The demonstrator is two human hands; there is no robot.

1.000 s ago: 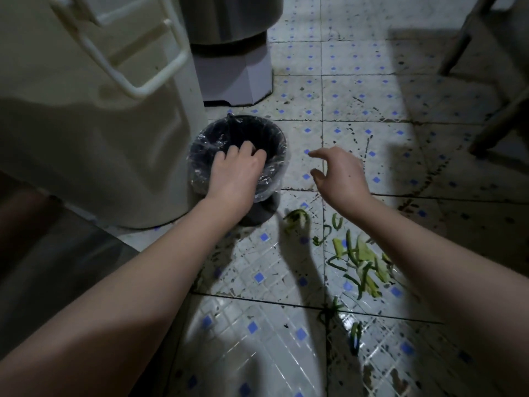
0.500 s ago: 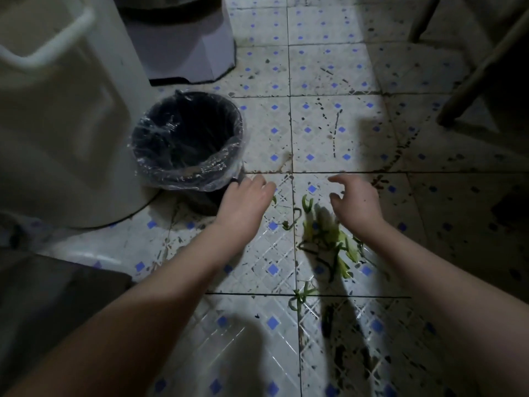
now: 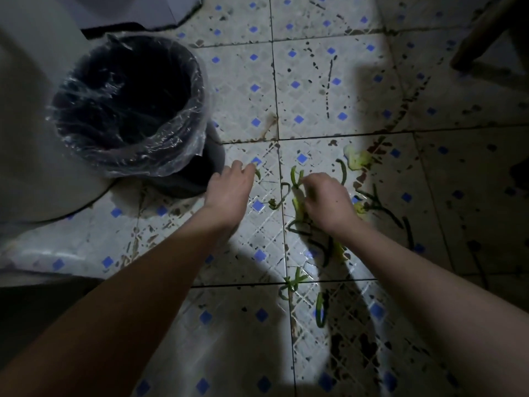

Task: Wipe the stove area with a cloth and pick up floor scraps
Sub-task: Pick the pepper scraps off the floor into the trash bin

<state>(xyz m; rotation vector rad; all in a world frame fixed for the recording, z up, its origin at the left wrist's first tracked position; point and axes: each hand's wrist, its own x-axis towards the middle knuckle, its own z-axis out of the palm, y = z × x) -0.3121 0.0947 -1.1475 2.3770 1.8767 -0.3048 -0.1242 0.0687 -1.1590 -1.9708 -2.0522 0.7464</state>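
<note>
Green vegetable scraps point(image 3: 295, 175) lie scattered on the stained tiled floor point(image 3: 315, 90), with a pale piece point(image 3: 356, 160) further right and more strips point(image 3: 292, 282) nearer me. My right hand point(image 3: 326, 199) is down on the pile, its fingers curled into the scraps. My left hand point(image 3: 229, 193) reaches forward with straight fingers, its tips touching a small green scrap point(image 3: 258, 174) on the floor. A black bin point(image 3: 197, 81) lined with a clear plastic bag stands just left of and beyond my left hand.
A large pale container point(image 3: 37, 133) stands left of the bin. A grey appliance base point(image 3: 137, 10) sits at the top, and a wooden furniture leg point(image 3: 483, 32) at the top right. A dark surface point(image 3: 28, 310) fills the lower left.
My left hand left the bin's rim and came down to the floor. My right hand dropped onto the scrap pile and curled its fingers. The view tilted downward and closer.
</note>
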